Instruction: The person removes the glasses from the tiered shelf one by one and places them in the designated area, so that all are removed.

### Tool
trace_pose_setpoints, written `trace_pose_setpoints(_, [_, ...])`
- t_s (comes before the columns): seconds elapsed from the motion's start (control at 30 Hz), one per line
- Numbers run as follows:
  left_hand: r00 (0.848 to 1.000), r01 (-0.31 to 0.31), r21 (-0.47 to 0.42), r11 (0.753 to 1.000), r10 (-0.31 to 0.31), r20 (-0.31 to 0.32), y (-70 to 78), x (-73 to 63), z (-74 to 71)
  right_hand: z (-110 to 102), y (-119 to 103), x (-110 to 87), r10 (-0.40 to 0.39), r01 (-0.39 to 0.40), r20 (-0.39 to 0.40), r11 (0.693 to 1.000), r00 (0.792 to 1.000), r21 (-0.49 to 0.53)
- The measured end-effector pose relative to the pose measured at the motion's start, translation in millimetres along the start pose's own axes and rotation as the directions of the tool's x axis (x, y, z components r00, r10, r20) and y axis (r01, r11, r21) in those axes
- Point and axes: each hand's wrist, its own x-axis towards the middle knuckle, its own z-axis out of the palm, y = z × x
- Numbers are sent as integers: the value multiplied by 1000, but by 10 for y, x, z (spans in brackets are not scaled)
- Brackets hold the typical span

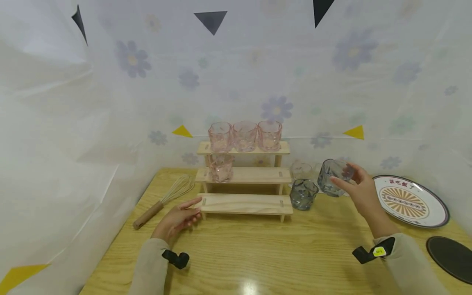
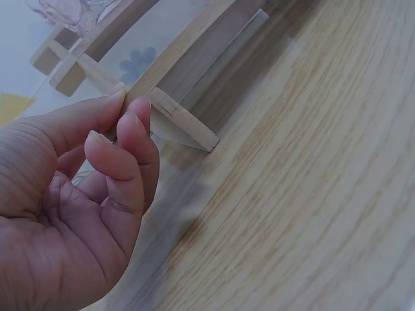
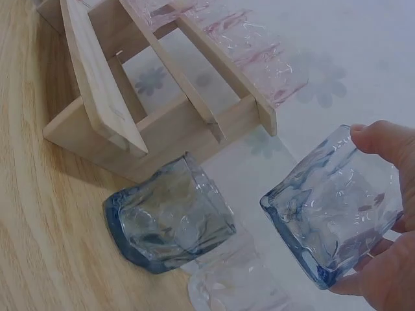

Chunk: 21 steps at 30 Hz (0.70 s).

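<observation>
My right hand (image 1: 363, 192) grips a blue-grey glass tumbler (image 3: 331, 207) by its sides, lifted above the table and slightly tilted. Another blue-grey tumbler (image 1: 304, 194) stands beside the right end of a three-step wooden rack (image 1: 243, 203). At the rack's left end, my left hand (image 1: 178, 218) pinches the lowest board (image 2: 155, 78) between thumb and fingers. Three pink tumblers (image 1: 245, 136) line the top step. One more pink tumbler (image 1: 221, 168) sits at the left of the middle step.
Behind the blue-grey tumblers stands clear glassware (image 1: 301, 170). A whisk (image 1: 162, 203) lies left of the rack. On the right are a printed plate (image 1: 380, 186) and a dark round disc (image 1: 451, 258). A flowered plastic curtain (image 1: 236, 82) hangs behind the table.
</observation>
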Motion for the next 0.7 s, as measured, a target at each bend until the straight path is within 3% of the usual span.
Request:
trace_pose_setpoints(0.23, [1000, -2, -4, 1000, 2, -16, 1, -3, 13, -41, 171, -50, 56, -56, 0, 998, 998, -33])
trace_pose_setpoints(0.7, [1000, -6, -5, 1000, 6, -24, 1, -5, 26, 135, 473, -104, 130, -130, -30, 992, 991, 6])
